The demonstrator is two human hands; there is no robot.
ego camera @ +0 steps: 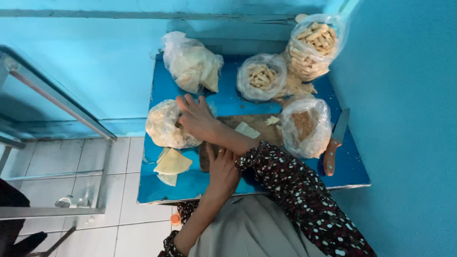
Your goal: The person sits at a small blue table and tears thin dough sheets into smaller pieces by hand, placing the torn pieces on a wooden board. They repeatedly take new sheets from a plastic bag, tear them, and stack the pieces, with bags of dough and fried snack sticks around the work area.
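My right hand [196,118]: on the bag of dough [164,124], bench's [354,173] left side.
My left hand [223,172]: on the board's [259,124] near edge.
Knife [334,141]: right of the board.

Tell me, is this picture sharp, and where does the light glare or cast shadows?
Head view: fairly sharp in the middle, softer toward the corners, with wide-angle bending of the wall edges. The shiny blue table mirrors the wall colour, so glare is mild; the plastic bags show pale highlights. The right hand reaching to a bag and the left hand cast only faint, soft shadows; lighting looks even and blue-tinted.

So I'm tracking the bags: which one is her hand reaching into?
The bag at the table's left edge; the right hand rests on it, the others sit untouched.
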